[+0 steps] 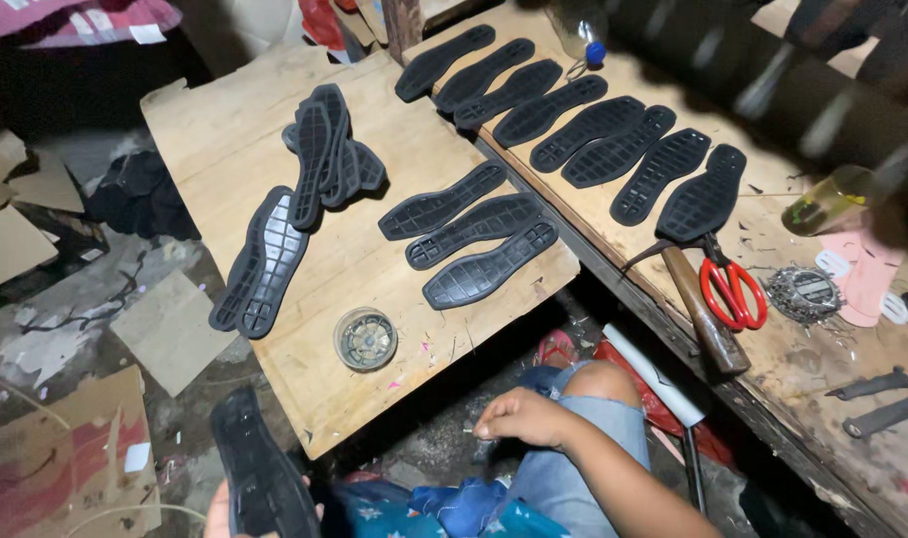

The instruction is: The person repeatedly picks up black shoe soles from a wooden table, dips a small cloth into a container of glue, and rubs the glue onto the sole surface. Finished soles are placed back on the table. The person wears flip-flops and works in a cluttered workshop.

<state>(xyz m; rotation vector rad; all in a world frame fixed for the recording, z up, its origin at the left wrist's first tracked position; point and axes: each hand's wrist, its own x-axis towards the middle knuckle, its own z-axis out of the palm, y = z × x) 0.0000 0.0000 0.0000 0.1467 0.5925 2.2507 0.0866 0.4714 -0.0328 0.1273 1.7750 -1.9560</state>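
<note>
1. Head view, hands: left hand point(218, 513) sits at the near bottom edge, mostly cut off by the frame. It grips one black rubber sole point(259, 468), which points up and away from the person. The right hand point(521, 415) rests on the knee in cut-off jeans point(583, 438), fingers curled loosely. I see nothing in it, though the fingertips are in shadow.
2. Near board point(225, 130): three soles point(469, 236) lie in a neat fan on the right side, tread up. A loose pile of soles point(326, 149) sits at the far middle. Two more overlapping soles point(259, 264) hang over the left edge. A small round tin point(365, 339) stands near the front edge, contents unclear.
3. Far bench point(773, 229): a row of eight soles point(573, 110) is laid out side by side, running from far left to right. Just beside its right end lie a hammer point(703, 314) and red-handled scissors point(733, 291). A round wire brush head point(805, 292) and pink cut-outs point(862, 274) sit further right.
4. Progress, my read: the laid-out rows look like handled pieces; the pile and the sole in hand look pending. Roughly two thirds laid out, the rest left. No visible glue or marks, so I cannot tell which process stage the rows are at.
5. Floor point(65, 329), left: cardboard scraps point(170, 329) and clutter.
</note>
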